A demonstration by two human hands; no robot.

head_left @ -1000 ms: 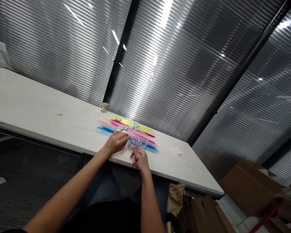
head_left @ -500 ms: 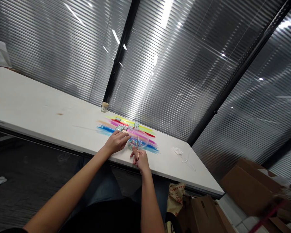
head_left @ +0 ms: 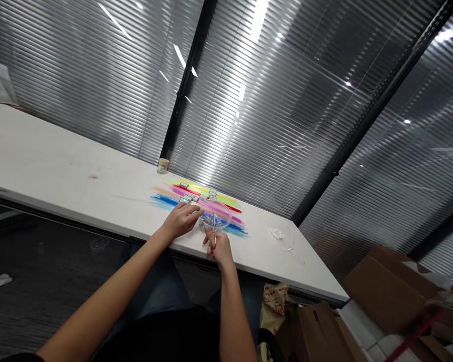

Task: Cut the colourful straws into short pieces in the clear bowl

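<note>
My right hand (head_left: 219, 247) is closed round the handles of a pair of scissors (head_left: 214, 224), whose blades point away from me over a clear round bowl (head_left: 229, 216). Small bits of many colours (head_left: 208, 220) lie in that bowl. At its left rim is my left hand (head_left: 181, 220), fingers pressed together and pointing toward the blades; whatever sits between the fingertips is too small to make out. Bundles of long thin coloured strips (head_left: 166, 201), in blue, orange, pink, red and yellow, spread behind both hands. Several small pale packets (head_left: 212, 193) rest on the strips.
The white table (head_left: 79, 156) runs along a wall of blinds. A small jar with a tan lid (head_left: 163, 166) stands at its back edge. Crumpled white scraps (head_left: 276, 234) lie to the right. Cardboard boxes (head_left: 381, 281) and a paper bag (head_left: 274, 304) are beside the table, lower right.
Both hands stay almost in place. The scissor blades look slightly shifted over the bowl.
</note>
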